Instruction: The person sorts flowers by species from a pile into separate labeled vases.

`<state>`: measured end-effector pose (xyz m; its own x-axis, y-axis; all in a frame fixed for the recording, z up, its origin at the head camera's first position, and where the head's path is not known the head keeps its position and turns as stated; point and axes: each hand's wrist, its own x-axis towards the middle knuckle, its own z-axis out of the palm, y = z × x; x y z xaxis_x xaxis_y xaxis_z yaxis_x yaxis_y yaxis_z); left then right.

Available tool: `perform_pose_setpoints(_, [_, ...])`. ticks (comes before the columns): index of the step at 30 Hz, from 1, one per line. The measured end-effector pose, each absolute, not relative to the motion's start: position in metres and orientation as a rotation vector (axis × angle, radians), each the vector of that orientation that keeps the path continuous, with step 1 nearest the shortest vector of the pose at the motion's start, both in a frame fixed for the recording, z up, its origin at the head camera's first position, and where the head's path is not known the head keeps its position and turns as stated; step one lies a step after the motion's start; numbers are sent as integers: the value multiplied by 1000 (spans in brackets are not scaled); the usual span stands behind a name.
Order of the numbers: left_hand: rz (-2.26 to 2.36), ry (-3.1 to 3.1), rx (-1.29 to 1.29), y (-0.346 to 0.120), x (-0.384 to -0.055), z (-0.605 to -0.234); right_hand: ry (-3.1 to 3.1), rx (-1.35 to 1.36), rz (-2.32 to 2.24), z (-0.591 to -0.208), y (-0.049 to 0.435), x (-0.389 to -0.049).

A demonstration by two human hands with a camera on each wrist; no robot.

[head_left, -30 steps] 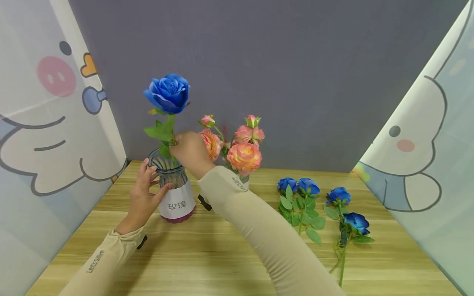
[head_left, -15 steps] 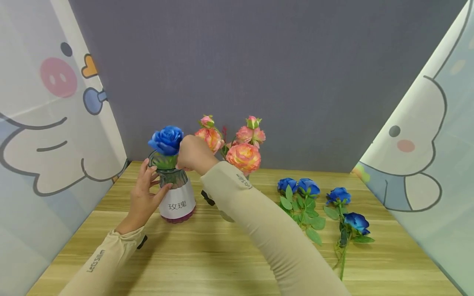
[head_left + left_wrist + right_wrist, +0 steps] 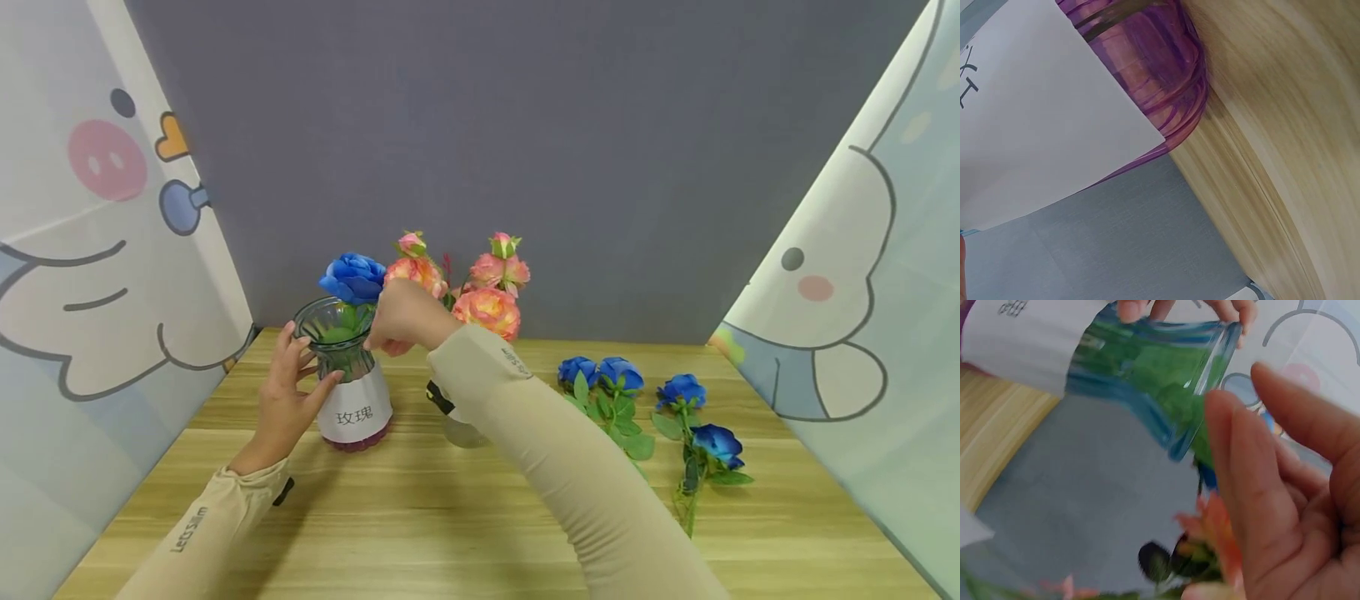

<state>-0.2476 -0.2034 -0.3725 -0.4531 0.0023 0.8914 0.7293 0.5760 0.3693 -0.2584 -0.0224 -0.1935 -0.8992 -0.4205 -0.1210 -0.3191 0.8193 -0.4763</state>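
Note:
A glass vase (image 3: 352, 362) with a purple base and a white paper label stands at the left of the table, blue-green at its flared top. My left hand (image 3: 288, 387) grips its neck, thumb in front and fingers at the far side. A blue rose (image 3: 354, 277) stands in the vase, its head leaning right above the rim; green leaves show through the glass in the right wrist view. Beside the rim is my right hand (image 3: 408, 315); in the right wrist view its thumb and fingers (image 3: 1247, 469) are apart, with nothing between them.
Pink-orange flowers (image 3: 487, 310) stand in a second vase (image 3: 463, 433), partly hidden behind my right forearm. Several blue roses (image 3: 681, 390) lie on the right of the wooden table (image 3: 420, 533). A grey wall (image 3: 540, 150) closes off the back.
The blue rose has gone down into the vase, then its head has tipped to the right. My right hand has lowered with it and moved slightly right, releasing the stem. My left hand keeps its grip.

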Motion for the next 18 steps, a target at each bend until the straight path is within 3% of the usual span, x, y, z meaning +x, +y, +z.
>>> perform_pose_setpoints(10, [-950, -1851, -583, -204, -250, -375, 2450, -671, -631, -200, 35, -259])
perform_pose_setpoints(18, [-955, -1838, -613, -206, -250, -374, 2414, -581, -734, -216, 98, -247])
